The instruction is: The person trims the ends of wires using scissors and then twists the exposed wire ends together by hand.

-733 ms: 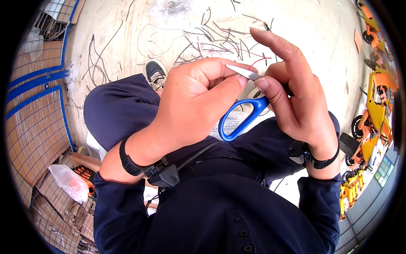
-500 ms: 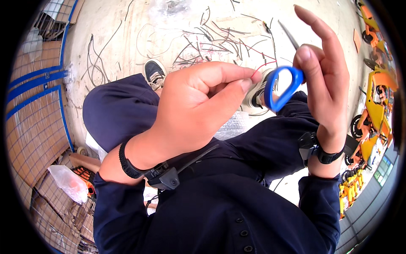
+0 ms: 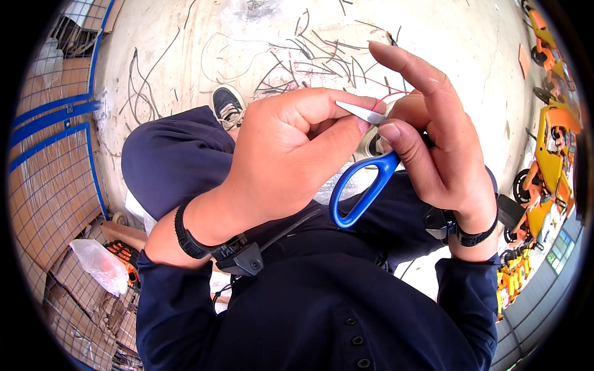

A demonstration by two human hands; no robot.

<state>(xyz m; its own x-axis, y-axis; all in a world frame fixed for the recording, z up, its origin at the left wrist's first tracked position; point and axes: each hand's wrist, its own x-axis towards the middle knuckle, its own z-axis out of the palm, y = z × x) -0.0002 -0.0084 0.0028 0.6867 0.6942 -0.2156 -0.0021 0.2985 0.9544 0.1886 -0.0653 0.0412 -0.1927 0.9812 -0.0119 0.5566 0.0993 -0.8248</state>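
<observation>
My left hand (image 3: 281, 154) is closed in a pinch on a thin red wire (image 3: 390, 94), which curves out to the right from its fingertips. My right hand (image 3: 439, 151) grips blue-handled scissors (image 3: 365, 202) between thumb and fingers, with its index finger raised and bent. The silver blade lies tilted across the tips of my left thumb and forefinger, beside the red wire. The handle loop hangs below, over my lap. Part of the wire is hidden behind the fingers.
Scattered cut cables (image 3: 312, 62) and my shoe (image 3: 228, 107) lie on the pale floor. A blue-framed wire mesh cage (image 3: 85, 164) with cardboard stands left, near a plastic bag (image 3: 99, 266). Yellow and orange wheeled machines (image 3: 547, 161) line the right. Bubble wrap shows under my legs.
Half a second ago the scissors were raised upright to the right, away from my left fingers; they have swung down and left, back across them. My left hand has stayed nearly in place.
</observation>
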